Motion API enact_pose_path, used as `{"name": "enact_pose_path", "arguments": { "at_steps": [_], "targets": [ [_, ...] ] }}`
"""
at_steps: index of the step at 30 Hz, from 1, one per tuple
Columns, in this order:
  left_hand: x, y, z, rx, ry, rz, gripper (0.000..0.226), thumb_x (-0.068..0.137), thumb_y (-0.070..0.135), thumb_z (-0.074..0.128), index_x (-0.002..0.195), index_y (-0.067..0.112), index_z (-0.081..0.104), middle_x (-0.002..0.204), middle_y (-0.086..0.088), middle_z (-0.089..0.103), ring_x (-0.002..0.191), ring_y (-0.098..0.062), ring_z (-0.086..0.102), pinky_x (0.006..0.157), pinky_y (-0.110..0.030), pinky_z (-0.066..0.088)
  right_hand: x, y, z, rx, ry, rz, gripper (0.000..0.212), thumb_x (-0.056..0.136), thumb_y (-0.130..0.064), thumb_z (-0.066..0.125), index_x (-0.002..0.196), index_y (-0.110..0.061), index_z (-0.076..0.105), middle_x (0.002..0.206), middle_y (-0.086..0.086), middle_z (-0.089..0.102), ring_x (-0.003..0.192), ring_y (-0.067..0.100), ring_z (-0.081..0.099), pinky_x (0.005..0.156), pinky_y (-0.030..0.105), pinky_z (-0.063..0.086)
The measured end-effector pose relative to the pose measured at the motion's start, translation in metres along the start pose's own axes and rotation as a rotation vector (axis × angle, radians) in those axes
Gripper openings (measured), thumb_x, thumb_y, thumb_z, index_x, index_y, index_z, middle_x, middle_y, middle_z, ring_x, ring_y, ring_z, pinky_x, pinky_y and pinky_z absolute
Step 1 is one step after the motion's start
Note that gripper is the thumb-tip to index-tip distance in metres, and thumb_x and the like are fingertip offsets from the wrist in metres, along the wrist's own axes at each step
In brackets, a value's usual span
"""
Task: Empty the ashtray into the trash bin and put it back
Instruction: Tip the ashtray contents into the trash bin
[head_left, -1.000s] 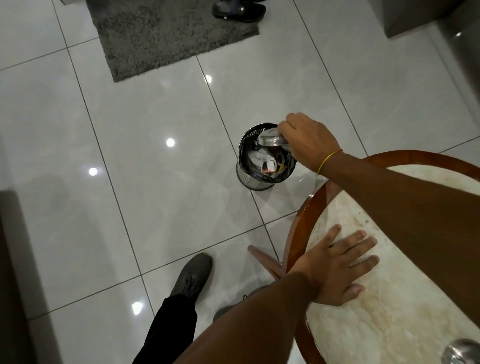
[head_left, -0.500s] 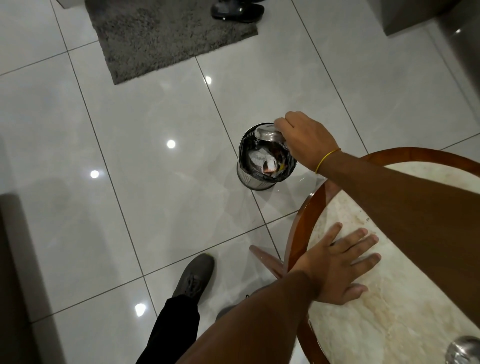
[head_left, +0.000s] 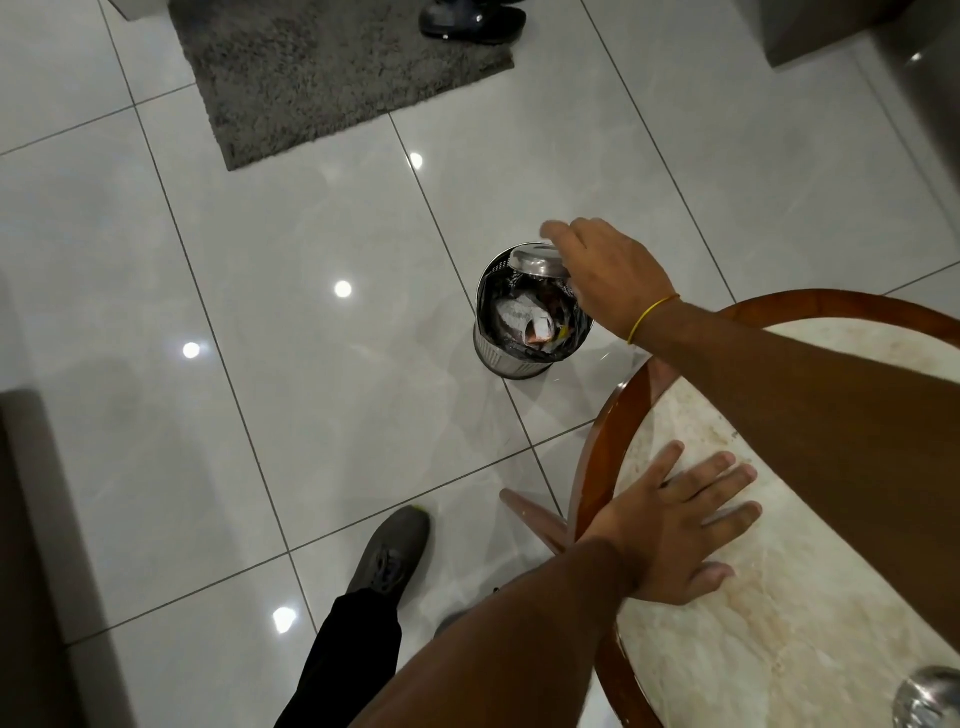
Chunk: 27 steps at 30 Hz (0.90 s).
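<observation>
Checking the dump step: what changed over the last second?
The right hand tipped the shiny metal ashtray further over the round perforated metal trash bin, its underside now facing up; grip kept. Left hand stayed flat on the marble-topped round table; bin unmoved.

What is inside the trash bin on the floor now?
The trash bin holds a dark liner with crumpled paper and other scraps. The ashtray, held by the right hand, covers its far part; what lies below cannot be seen.
</observation>
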<state>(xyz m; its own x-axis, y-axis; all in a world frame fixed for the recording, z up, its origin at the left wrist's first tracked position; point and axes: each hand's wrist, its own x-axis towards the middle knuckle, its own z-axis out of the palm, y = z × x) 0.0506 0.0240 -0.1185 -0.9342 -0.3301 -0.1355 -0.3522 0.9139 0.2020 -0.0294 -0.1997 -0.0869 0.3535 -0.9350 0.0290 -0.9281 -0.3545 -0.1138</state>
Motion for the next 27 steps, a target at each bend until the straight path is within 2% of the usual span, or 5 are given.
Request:
{"name": "enact_pose_path", "arguments": {
  "at_steps": [3, 10, 15, 23, 27],
  "targets": [
    [0.0000, 0.0001, -0.0003, 0.001, -0.001, 0.005, 0.077, 0.107, 0.067, 0.034, 0.171, 0.025, 0.031, 0.182, -0.011, 0.019, 0.168, -0.033, 0.015, 0.133, -0.060, 0.000, -0.0011, -0.0003, 0.0010, -0.020, -0.027, -0.005, 0.037, 0.073, 0.015, 0.072, 0.105, 0.000, 0.061, 0.091, 0.021, 0.060, 0.079, 0.039, 0.059, 0.054, 0.041, 0.049],
    [-0.0015, 0.0004, -0.0029, 0.004, 0.008, 0.001, 0.076, 0.107, 0.068, 0.034, 0.171, 0.025, 0.033, 0.181, -0.010, 0.023, 0.168, -0.032, 0.018, 0.133, -0.059, 0.004, -0.0015, -0.0032, -0.0017, 0.050, -0.019, 0.019, 0.083, 0.078, 0.014, 0.064, 0.153, -0.009, 0.035, 0.095, 0.018, 0.055, 0.082, 0.035, 0.054, 0.059, 0.046, 0.052],
    [-0.0013, -0.0003, -0.0023, 0.004, 0.002, 0.003, 0.078, 0.107, 0.069, 0.034, 0.171, 0.025, 0.032, 0.181, -0.011, 0.022, 0.168, -0.033, 0.017, 0.133, -0.060, 0.002, -0.0025, -0.0022, 0.0029, 0.010, -0.019, -0.001, 0.040, 0.074, 0.016, 0.071, 0.109, 0.001, 0.059, 0.090, 0.022, 0.058, 0.078, 0.039, 0.057, 0.056, 0.044, 0.053],
    [-0.0012, 0.0006, -0.0014, -0.001, 0.002, 0.007, 0.077, 0.107, 0.069, 0.035, 0.170, 0.025, 0.034, 0.180, -0.010, 0.027, 0.167, -0.032, 0.020, 0.134, -0.060, 0.006, -0.0051, -0.0033, 0.0044, -0.007, -0.014, 0.008, 0.030, 0.078, 0.014, 0.068, 0.104, 0.002, 0.060, 0.093, 0.023, 0.057, 0.079, 0.040, 0.056, 0.056, 0.044, 0.049],
    [-0.0009, 0.0002, -0.0009, -0.008, 0.008, 0.005, 0.076, 0.107, 0.068, 0.035, 0.170, 0.025, 0.035, 0.179, -0.009, 0.029, 0.166, -0.032, 0.022, 0.133, -0.060, 0.007, -0.0099, -0.0035, 0.0044, 0.043, -0.028, 0.022, 0.043, 0.082, 0.010, 0.065, 0.122, -0.003, 0.057, 0.099, 0.020, 0.056, 0.083, 0.037, 0.055, 0.059, 0.046, 0.052]
  ]
}}
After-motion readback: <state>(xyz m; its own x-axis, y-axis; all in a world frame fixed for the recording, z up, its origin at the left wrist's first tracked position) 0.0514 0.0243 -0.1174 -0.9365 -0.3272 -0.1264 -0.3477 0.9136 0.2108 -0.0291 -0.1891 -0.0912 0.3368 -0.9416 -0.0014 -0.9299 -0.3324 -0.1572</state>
